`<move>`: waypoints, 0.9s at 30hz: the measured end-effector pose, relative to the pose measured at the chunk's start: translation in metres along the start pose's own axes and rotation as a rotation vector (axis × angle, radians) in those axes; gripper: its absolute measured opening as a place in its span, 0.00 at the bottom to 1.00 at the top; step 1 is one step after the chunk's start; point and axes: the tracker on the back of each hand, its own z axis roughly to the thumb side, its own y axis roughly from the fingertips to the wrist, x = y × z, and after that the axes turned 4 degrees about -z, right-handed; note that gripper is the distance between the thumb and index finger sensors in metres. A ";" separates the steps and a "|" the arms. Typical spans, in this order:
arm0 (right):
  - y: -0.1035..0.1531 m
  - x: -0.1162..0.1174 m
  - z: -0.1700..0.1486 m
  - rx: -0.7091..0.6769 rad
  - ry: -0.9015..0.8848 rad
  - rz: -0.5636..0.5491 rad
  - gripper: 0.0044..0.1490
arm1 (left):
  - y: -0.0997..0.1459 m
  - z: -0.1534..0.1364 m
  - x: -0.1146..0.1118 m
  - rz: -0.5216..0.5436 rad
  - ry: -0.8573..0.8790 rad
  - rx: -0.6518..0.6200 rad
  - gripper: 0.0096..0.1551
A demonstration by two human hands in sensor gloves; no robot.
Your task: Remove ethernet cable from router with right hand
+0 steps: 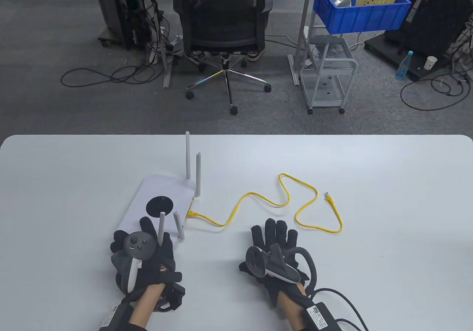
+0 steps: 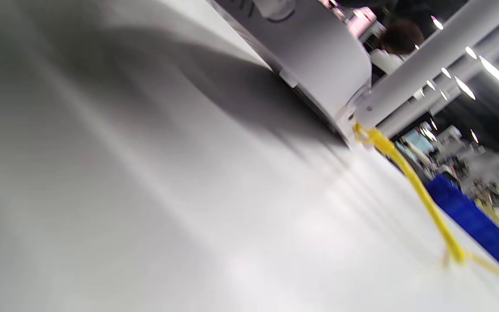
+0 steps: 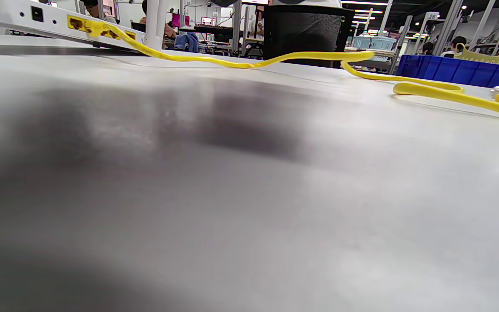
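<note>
Looking down from the table view, the white router (image 1: 159, 201) lies flat on the surface (image 1: 388, 183) with its antennas up, and the yellow cable (image 1: 284, 198) is plugged into the router's right-hand edge by its plug (image 1: 191, 213). From there the cable snakes rightward in loose curves to a free end (image 1: 327, 195) lying on the bare surface. The left hand (image 1: 142, 251) rests on the near corner of the router, fingers spread over it, gripping nothing that shows. The right hand (image 1: 275, 249) lies flat and open on the surface, fingers extended, just short of the cable and apart from it.

The left wrist view is blurred, yet the plug (image 2: 364, 134) can be seen seated at the router's (image 2: 319, 56) edge, with the cable leading away along the surface.

The right wrist view, low across the surface, shows the plug (image 3: 91, 26) in one of a row of yellow ports, and the cable (image 3: 215, 60) sagging limply.

The cable looks light, thin and floppy, so tugging on its slack would likely just straighten the curves. The firm spot to pinch is the hard plug, probably pressing its latch tab, which cannot be seen here. The router looks light enough to slide, so the left hand's bracing should help.
</note>
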 end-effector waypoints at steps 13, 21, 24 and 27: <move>0.001 0.001 0.001 -0.003 -0.006 0.015 0.66 | -0.011 -0.044 0.033 -0.040 0.583 0.073 0.51; 0.002 0.000 0.002 -0.009 -0.013 -0.009 0.66 | -0.015 -0.059 0.038 -0.059 0.742 0.088 0.51; 0.004 -0.006 0.002 -0.020 -0.021 -0.090 0.64 | -0.015 -0.059 0.038 -0.068 0.790 0.059 0.50; 0.009 -0.015 0.003 -0.038 -0.054 -0.179 0.61 | -0.014 -0.056 0.035 -0.098 0.821 0.025 0.48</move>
